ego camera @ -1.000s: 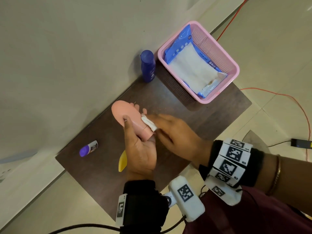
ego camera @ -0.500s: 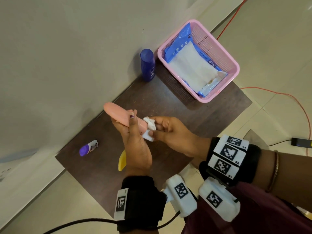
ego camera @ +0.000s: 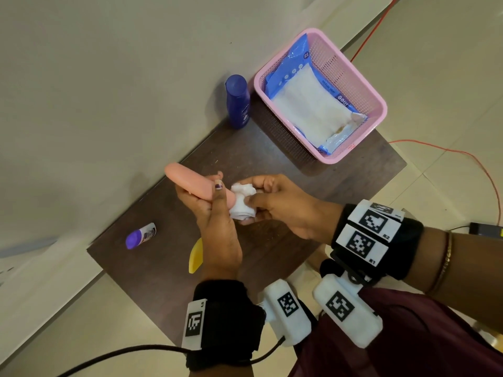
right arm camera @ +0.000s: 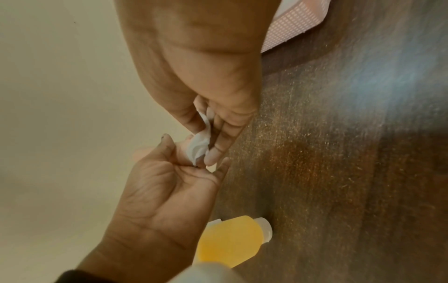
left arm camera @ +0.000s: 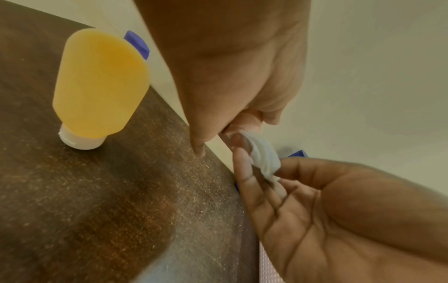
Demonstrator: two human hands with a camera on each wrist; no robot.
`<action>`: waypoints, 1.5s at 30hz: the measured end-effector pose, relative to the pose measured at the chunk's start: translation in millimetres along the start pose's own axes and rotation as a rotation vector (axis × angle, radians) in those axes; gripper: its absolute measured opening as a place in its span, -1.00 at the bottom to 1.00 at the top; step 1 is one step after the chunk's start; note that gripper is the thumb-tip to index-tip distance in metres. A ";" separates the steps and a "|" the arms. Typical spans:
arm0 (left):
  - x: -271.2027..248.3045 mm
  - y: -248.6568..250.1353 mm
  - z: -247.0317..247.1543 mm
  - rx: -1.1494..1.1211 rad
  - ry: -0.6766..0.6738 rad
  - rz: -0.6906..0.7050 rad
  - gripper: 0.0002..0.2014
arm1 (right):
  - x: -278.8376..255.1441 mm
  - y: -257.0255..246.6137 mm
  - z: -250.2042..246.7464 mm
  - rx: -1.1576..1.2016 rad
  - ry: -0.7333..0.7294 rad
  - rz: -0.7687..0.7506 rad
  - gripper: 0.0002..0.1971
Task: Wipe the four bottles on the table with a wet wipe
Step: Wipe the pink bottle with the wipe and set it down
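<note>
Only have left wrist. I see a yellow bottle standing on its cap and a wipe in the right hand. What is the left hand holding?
Observer: Head view: the left hand grips a pink bottle; the right hand holds the wipe at its near end.
Operator: Other bottles?
Observer: A blue bottle stands by the wall, beside a pink basket.
Operator: Fourth one?
Observer: A small purple-capped bottle sits on the table, left of the left hand.

yellow bottle (ego camera: 196, 255) mostly hidden behind left hand (ego camera: 217, 229), pink bottle (ego camera: 190, 183) cap end hidden under wet wipe (ego camera: 242, 204)
</note>
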State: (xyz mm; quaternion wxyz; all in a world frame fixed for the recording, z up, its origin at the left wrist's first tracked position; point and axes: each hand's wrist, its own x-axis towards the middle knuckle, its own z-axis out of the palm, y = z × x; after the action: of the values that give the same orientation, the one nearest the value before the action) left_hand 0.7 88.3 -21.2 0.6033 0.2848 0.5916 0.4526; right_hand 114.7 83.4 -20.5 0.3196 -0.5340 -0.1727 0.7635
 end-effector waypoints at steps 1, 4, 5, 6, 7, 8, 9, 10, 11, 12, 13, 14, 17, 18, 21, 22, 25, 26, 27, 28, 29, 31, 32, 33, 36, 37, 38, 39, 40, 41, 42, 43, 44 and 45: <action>0.3 0.4 -1.1 -0.026 -0.006 -0.011 -0.54 | -0.6 -0.6 -1.6 -0.005 0.030 -0.029 -0.67; -3.2 0.0 -2.0 -0.092 -0.022 -0.051 -0.54 | 2.8 -0.1 -4.9 -0.154 0.203 -0.206 -0.65; -5.3 -1.1 -0.8 -0.105 -0.029 -0.063 -0.58 | 3.4 -0.9 -3.8 -0.243 0.229 -0.272 -0.65; -8.1 -1.0 1.9 -0.114 -0.043 -0.069 -0.61 | 3.6 -0.9 -1.4 -0.308 0.208 -0.320 -0.65; -9.8 -2.9 3.1 -0.122 -0.054 -0.074 -0.62 | 3.2 -1.0 2.2 -0.338 0.152 -0.325 -0.65; -11.7 -3.9 4.6 -0.133 -0.059 -0.081 -0.60 | 2.0 -1.5 6.5 -0.343 0.082 -0.289 -0.64; -12.9 -5.5 4.5 -0.143 -0.048 -0.089 -0.60 | 1.3 -1.2 9.3 -0.342 0.017 -0.233 -0.64; -13.2 -6.5 3.8 -0.150 -0.035 -0.096 -0.61 | 1.6 0.2 10.6 -0.333 -0.037 -0.173 -0.64; -13.4 -8.0 3.0 -0.160 -0.021 -0.102 -0.64 | 1.5 1.6 10.8 -0.317 -0.081 -0.115 -0.63; -13.6 -8.6 2.3 -0.162 -0.017 -0.107 -0.67 | 1.6 3.4 10.7 -0.291 -0.117 -0.066 -0.61; -13.6 -9.2 1.6 -0.153 -0.018 -0.108 -0.70 | 0.8 4.5 10.6 -0.252 -0.143 -0.034 -0.62; -13.1 -10.4 0.6 -0.135 -0.022 -0.104 -0.71 | 0.8 5.8 10.3 -0.203 -0.157 -0.010 -0.65; -13.7 -12.8 -2.5 -0.082 -0.022 -0.107 -0.76 | -2.3 8.0 12.3 -0.147 -0.161 0.030 -0.78; -13.9 -13.0 -3.0 -0.055 -0.017 -0.113 -0.77 | -2.8 8.8 12.1 -0.155 -0.162 0.047 -0.78; -12.4 -14.0 -4.4 0.053 0.013 -0.162 -0.66 | -2.6 11.8 8.9 -0.132 -0.162 0.118 -0.64; -11.3 -14.4 -4.4 0.087 0.015 -0.170 -0.62 | -2.3 13.0 7.5 -0.124 -0.154 0.136 -0.61; -9.7 -13.9 -2.4 0.167 -0.016 -0.154 -0.59 | -0.3 14.2 3.2 -0.042 -0.105 0.184 -0.73; -10.0 -13.3 -1.7 0.191 -0.040 -0.141 -0.62 | 0.4 13.2 1.8 -0.001 -0.090 0.196 -0.81; -9.6 -14.3 -1.8 0.214 -0.052 -0.126 -0.61 | 0.8 11.5 0.8 0.024 -0.071 0.208 -0.85; -8.7 -15.1 -2.2 0.238 -0.054 -0.114 -0.58 | 0.9 9.2 0.8 0.029 -0.051 0.220 -0.84; -7.8 -15.3 -2.6 0.272 -0.066 -0.094 -0.56 | 1.3 6.9 1.8 0.018 -0.025 0.231 -0.84; -6.5 -17.8 -5.1 0.337 -0.098 -0.052 -0.54 | 3.6 3.5 2.8 -0.002 0.052 0.234 -0.86; -7.6 -18.9 -6.4 0.346 -0.105 -0.039 -0.54 | 5.8 1.6 2.6 -0.001 0.103 0.230 -0.83; -9.3 -20.8 -8.2 0.340 -0.112 -0.035 -0.54 | 8.4 -1.0 1.6 -0.002 0.152 0.226 -0.78; -20.7 -20.7 -8.5 0.282 -0.148 -0.049 -0.50 | 16.6 -9.2 -1.7 -0.108 0.201 0.217 -0.73; -23.6 -21.9 -8.8 0.257 -0.152 -0.051 -0.49 | 18.4 -10.6 -1.7 -0.167 0.187 0.221 -0.74; -25.7 -22.3 -8.4 0.223 -0.147 -0.055 -0.49 | 19.7 -11.0 -0.9 -0.221 0.166 0.224 -0.75; -25.9 -21.9 -7.9 0.183 -0.136 -0.052 -0.51 | 20.7 -10.2 0.5 -0.263 0.145 0.229 -0.76; -24.8 -21.1 -8.1 0.157 -0.124 -0.043 -0.52 | 20.9 -8.8 1.7 -0.290 0.126 0.239 -0.76; -23.2 -20.7 -9.4 0.133 -0.119 -0.027 -0.53 | 20.6 -7.1 2.6 -0.300 0.103 0.255 -0.77; -20.9 -19.1 -10.8 0.117 -0.111 -0.017 -0.54 | 20.5 -4.1 1.8 -0.290 0.072 0.273 -0.77; -17.9 -18.5 -12.8 0.104 -0.104 -0.010 -0.57 | 19.8 -1.3 0.4 -0.267 0.037 0.294 -0.77; -15.3 -18.3 -15.1 0.093 -0.101 -0.008 -0.60 | 18.4 1.4 -1.1 -0.238 -0.004 0.317 -0.78; -12.8 -19.2 -17.4 0.087 -0.101 -0.013 -0.64 | 15.8 3.4 -1.9 -0.216 -0.055 0.337 -0.78</action>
State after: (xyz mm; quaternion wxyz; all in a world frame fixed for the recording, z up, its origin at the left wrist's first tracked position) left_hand -10.8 65.4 -34.6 0.6223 0.3294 0.5814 0.4077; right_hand 111.9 91.4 -34.4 0.1233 -0.5654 -0.1705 0.7975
